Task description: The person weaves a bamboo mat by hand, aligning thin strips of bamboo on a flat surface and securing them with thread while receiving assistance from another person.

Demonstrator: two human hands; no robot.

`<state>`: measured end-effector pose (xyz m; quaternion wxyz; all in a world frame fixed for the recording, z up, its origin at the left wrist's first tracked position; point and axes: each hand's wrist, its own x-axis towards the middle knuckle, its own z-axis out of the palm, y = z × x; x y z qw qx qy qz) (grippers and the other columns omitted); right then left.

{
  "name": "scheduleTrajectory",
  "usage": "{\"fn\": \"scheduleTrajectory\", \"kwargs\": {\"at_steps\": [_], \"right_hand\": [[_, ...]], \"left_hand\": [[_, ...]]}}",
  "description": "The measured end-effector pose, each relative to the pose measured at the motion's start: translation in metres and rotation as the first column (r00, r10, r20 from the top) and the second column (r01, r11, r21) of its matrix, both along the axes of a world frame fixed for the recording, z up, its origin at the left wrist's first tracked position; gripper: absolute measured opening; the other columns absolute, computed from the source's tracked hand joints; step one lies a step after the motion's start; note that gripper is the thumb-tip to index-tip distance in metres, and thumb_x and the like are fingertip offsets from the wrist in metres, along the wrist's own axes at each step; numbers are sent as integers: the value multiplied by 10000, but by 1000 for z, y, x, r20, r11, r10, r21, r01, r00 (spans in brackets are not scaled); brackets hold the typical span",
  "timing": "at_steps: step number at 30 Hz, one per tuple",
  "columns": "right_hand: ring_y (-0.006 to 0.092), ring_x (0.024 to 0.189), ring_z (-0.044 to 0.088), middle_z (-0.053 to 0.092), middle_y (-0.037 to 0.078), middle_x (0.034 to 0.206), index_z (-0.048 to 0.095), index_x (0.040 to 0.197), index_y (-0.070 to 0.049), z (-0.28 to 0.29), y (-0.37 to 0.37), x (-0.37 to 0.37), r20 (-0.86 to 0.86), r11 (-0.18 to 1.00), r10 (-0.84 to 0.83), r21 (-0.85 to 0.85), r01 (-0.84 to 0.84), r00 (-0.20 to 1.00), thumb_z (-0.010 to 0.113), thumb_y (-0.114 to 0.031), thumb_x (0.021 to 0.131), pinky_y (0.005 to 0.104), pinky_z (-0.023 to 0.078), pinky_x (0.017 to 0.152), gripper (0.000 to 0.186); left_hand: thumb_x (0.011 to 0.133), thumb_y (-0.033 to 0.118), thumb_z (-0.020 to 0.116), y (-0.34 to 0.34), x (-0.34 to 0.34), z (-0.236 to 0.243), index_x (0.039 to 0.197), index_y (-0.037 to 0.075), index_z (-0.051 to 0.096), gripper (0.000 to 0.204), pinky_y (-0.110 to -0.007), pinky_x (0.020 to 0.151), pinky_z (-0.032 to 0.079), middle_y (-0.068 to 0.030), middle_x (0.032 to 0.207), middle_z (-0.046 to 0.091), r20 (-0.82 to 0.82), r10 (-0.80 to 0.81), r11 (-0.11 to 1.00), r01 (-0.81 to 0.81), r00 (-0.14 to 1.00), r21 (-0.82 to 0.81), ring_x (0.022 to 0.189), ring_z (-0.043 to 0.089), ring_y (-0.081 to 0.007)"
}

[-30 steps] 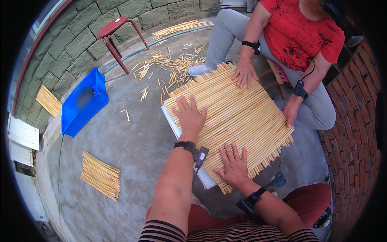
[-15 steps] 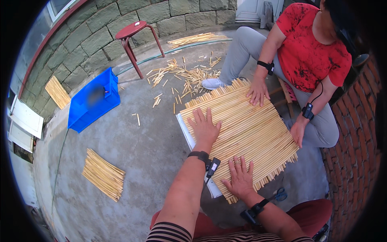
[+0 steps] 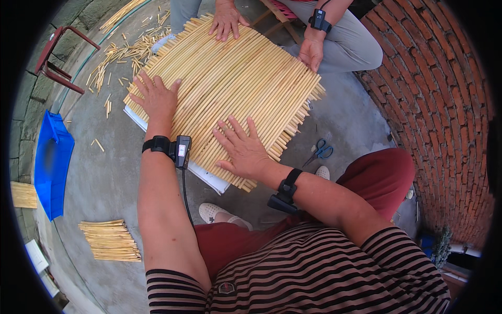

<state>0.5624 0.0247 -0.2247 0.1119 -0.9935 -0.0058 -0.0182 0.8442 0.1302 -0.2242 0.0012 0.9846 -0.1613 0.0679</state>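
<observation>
A wide mat of pale, straight reed sticks [image 3: 230,78] lies side by side on a white board [image 3: 206,177], whose edge shows at the near left. My left hand [image 3: 158,102] rests flat on the mat's left part, fingers spread. Nearer to me, my right hand [image 3: 242,148] lies palm down on the front part, its fingers apart. Across from me another person's hand [image 3: 227,21] presses flat on the far edge, and that person's other hand [image 3: 312,51] touches the right-hand corner.
Blue-handled scissors [image 3: 320,150] lie on the concrete at the right. At the left are a blue crate [image 3: 52,167], a bundle of sticks [image 3: 111,240] and a dark red stool [image 3: 57,57]. Short cut pieces [image 3: 125,55] litter the far floor. A brick wall [image 3: 429,120] stands right.
My view has tilted down and swung right, so the surroundings sit further left and higher. Both my hands stay flat on the mat, with the right one's fingers angled more to the left.
</observation>
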Motion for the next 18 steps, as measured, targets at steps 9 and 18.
{"fn": "scheduleTrajectory", "kwargs": {"at_steps": [9, 18], "right_hand": [[359, 1590, 157, 273, 121, 1696, 277, 1642, -140, 2, 0, 1, -20, 999, -8, -46, 7, 1000, 457, -683, 983, 656, 33, 1255, 872], [336, 1614, 57, 163, 102, 1739, 211, 1666, -152, 3, 0, -1, -141, 1000, 1, -12, -3, 990, 375, -700, 1008, 629, -31, 1269, 871]], "left_hand": [[996, 727, 424, 2, 9, -15, 1565, 56, 374, 881, -709, 1215, 91, -211, 1709, 215, -53, 17, 996, -21, 998, -88, 1590, 117, -433], [1014, 705, 390, -1, 7, -9, 1658, 126, 254, 877, -666, 1241, 78, -164, 1730, 184, -102, 64, 998, -66, 993, -16, 1605, 101, -383]]}}
